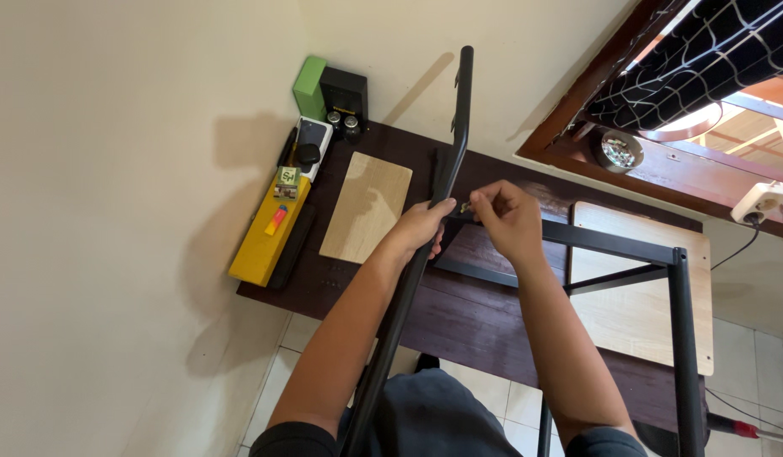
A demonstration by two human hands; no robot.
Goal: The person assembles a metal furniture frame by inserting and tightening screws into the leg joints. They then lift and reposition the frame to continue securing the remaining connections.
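My left hand (421,227) grips a long black metal tube (460,118) that runs from my lap up toward the wall. My right hand (508,218) pinches a small screw or bolt (465,206) at the point where the tube meets a black metal frame (628,247). The frame extends right and turns down into a black upright post (686,355). Both hands meet over a dark brown table (459,322).
A light wooden panel (368,206) lies on the table, another wooden panel (645,296) under the frame. At the left edge sit a yellow box (264,245), a green box (309,86), a black box (344,91) and small items. A window frame (594,93) and a white plug (759,203) are at right.
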